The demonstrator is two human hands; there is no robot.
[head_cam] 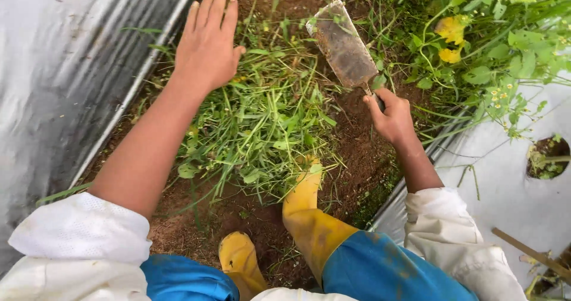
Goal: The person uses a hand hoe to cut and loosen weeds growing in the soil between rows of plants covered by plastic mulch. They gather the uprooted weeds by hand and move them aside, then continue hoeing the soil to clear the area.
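Note:
My left hand point(207, 45) is spread flat, palm down, over the far edge of a pile of cut grass and weeds point(262, 122) lying on brown soil. It holds nothing. My right hand point(391, 118) grips the handle of a flat metal hand trowel point(343, 45); its soiled blade points up and away from me, above the soil beside the weed pile. My two yellow rubber boots point(306, 209) stand in the furrow just below the pile, with blue trouser legs above them.
Silver plastic mulch sheeting point(65, 69) covers the raised bed on the left, and more sheeting point(511, 182) with a planting hole lies on the right. Leafy green plants with yellow leaves and small flowers point(482, 45) crowd the upper right. A wooden stick point(532, 254) lies at lower right.

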